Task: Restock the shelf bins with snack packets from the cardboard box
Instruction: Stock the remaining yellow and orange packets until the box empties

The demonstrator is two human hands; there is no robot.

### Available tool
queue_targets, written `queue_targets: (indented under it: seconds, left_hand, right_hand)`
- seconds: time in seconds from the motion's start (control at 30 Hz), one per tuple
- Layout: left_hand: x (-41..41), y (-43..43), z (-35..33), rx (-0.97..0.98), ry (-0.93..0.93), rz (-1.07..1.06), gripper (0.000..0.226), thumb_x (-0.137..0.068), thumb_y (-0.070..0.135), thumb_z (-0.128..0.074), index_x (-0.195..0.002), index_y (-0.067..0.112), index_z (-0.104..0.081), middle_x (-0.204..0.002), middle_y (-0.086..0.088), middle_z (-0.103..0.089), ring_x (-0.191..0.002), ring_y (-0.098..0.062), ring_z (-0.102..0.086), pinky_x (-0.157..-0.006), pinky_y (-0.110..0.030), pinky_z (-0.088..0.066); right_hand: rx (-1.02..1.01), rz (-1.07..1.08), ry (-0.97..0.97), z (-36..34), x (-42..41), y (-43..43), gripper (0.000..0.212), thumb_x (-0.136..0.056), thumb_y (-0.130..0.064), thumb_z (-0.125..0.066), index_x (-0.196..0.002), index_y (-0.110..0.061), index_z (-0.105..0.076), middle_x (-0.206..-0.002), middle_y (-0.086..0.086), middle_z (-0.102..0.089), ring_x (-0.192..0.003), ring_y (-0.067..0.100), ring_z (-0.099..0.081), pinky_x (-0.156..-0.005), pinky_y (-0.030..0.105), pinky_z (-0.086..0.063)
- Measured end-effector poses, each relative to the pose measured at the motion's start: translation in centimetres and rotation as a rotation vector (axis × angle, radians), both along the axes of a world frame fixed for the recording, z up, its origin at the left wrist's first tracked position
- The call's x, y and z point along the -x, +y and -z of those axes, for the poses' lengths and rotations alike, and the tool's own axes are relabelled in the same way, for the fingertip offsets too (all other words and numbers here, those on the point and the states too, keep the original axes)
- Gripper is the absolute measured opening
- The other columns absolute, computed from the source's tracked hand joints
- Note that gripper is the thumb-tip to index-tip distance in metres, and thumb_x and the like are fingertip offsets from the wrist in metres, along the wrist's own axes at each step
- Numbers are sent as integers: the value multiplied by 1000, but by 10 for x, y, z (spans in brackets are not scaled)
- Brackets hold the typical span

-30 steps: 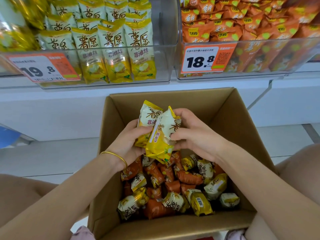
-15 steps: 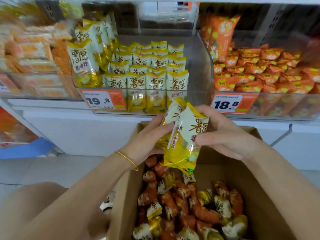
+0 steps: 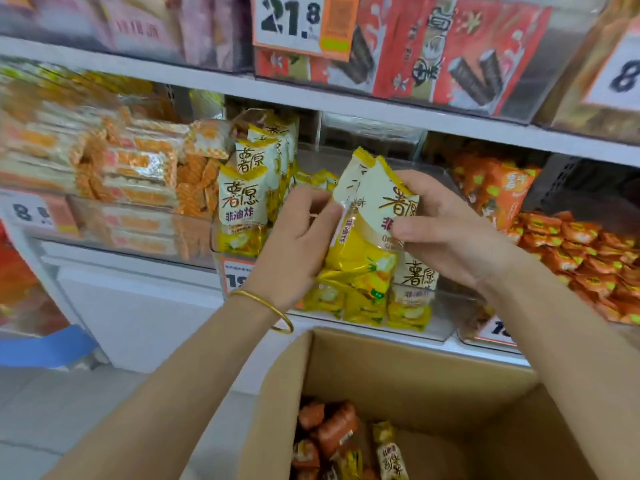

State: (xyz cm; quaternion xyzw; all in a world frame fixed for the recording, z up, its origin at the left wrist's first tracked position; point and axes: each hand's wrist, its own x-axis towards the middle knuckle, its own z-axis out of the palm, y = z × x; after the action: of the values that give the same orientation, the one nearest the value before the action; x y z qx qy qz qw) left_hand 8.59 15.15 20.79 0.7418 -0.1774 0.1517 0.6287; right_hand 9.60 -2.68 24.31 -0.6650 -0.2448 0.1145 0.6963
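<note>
Evidently light, crinkly and slippery, the yellow snack packets [image 3: 367,237] sit clamped between left hand [image 3: 294,244] and right hand [image 3: 446,230], fingers curled on their flat faces; best gripped mid-body.

Head-worn camera faces the shelf bins [image 3: 445,311] closely, cardboard box [image 3: 415,375] just below.

- I see open room at the back right corner of the clear bin [image 3: 445,317], probably bare.
- Stacked yellow packets [image 3: 242,206] block its left edge.
- A packet row [image 3: 412,299] lines its front edge.
</note>
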Motion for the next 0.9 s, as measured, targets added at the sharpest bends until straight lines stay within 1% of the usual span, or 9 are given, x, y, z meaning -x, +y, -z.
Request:
queue_targets:
  seconds: [0.07,0.17,0.27,0.4,0.57,0.63,0.73,0.8,0.9]
  left_hand:
    - [-5,6,4,-25,-1,5,6,-99,17,-46,-98,19,-52,-95,3,-54,-82,0,-51,-75,-13,-41]
    - [-10,12,10,-94,-19,-23,14,-100,15,-44,-106,18,-55,-95,11,-54,-87,0,-50,-76,-7,-36]
    - [-5,23,16,-357,-245,-154,32,-100,18,-39,-125,8,-56,-116,2,-56,-106,-2,-45,-92,-1,-28]
    - [-4,43,17,-669,-632,-545,29,-90,7,-48,-113,3,-64,-124,-14,-59,-116,-32,-51,-99,-37,-38]
    - [-30,52,28,-900,-555,-635,32,-89,12,-50,-118,8,-62,-147,-19,-38,-139,-38,-28,-109,-56,-27]
    - [-37,48,34,-944,-531,-612,33,-88,14,-51,-119,10,-61,-149,-20,-33,-141,-38,-23,-111,-58,-23]
    - [-44,46,36,-955,-529,-615,35,-85,14,-52,-118,10,-62,-149,-20,-34,-140,-38,-25,-110,-59,-22]
    - [-47,47,37,-936,-536,-626,35,-84,13,-53,-117,9,-63,-149,-19,-34,-141,-37,-25,-111,-59,-22]
    - [-48,47,39,-910,-557,-635,33,-84,12,-52,-115,9,-64,-149,-19,-35,-141,-36,-26,-110,-59,-23]
  right_hand:
    - [-1,-6,26,6,-10,4,77,-45,-35,-93,-112,-18,-60,-100,1,-70,-91,17,-67,-75,32,-55]
    - [24,-18,63,10,-22,7,81,-43,-34,-94,-112,-16,-57,-98,2,-69,-89,17,-67,-72,33,-55]
    - [10,-15,27,9,-31,3,75,-45,-34,-94,-108,-14,-57,-93,1,-69,-82,16,-67,-68,30,-55]
    - [55,128,-82,5,-54,0,64,-47,-24,-92,-98,-14,-55,-83,-1,-70,-76,14,-67,-67,28,-55]
    - [274,399,-240,3,-109,16,82,-38,-49,-94,-108,-25,-60,-120,16,-60,-108,31,-63,-93,51,-51]
    - [358,439,-264,0,-124,25,85,-42,-47,-93,-117,-25,-59,-123,8,-59,-111,24,-61,-96,45,-51]
    - [459,456,-301,-3,-147,37,77,-65,-23,-87,-132,-17,-50,-123,-8,-52,-111,10,-54,-94,22,-49]
    - [466,430,-247,-4,-163,43,81,-66,-22,-86,-136,-20,-46,-128,-9,-48,-114,13,-55,-94,27,-51]
    - [471,339,-107,-4,-184,51,93,-47,-37,-89,-129,-35,-47,-138,-3,-49,-123,20,-52,-107,41,-43]
